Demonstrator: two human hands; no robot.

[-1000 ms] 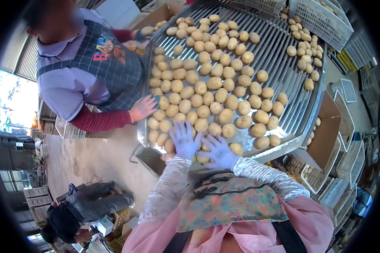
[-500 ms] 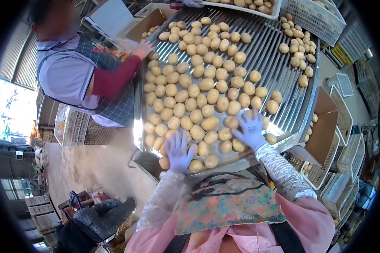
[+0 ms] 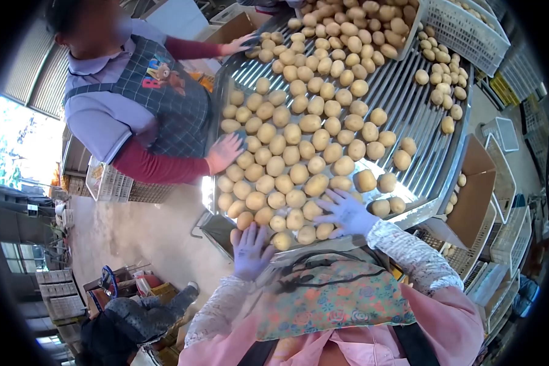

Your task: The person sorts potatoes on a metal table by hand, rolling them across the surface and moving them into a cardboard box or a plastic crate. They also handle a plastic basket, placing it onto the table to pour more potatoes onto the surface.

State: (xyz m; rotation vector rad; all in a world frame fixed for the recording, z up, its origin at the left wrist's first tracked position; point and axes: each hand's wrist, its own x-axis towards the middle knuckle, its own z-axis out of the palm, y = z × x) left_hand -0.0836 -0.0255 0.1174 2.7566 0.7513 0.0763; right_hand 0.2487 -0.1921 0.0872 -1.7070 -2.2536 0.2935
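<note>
Many yellow potatoes (image 3: pixel 299 146) lie spread over a slatted metal sorting table (image 3: pixel 402 104). My left hand (image 3: pixel 250 250), in a pale purple glove, hovers with fingers spread at the table's near left corner, just off the rim and holding nothing. My right hand (image 3: pixel 346 212), gloved the same, lies flat with spread fingers on the potatoes near the front edge, beside a larger brown potato (image 3: pixel 365 180). Neither hand grips anything.
A person in a checked apron (image 3: pixel 158 97) stands at the table's left side, one hand (image 3: pixel 224 152) on the potatoes and the other hand (image 3: pixel 241 43) farther up. White crates (image 3: pixel 463 24) and a cardboard box (image 3: pixel 473 189) stand to the right. Another person (image 3: pixel 128 320) crouches at lower left.
My left hand has pulled back off the potatoes to the table's corner. My right hand slid down and left toward the front edge. More potatoes have arrived at the far end.
</note>
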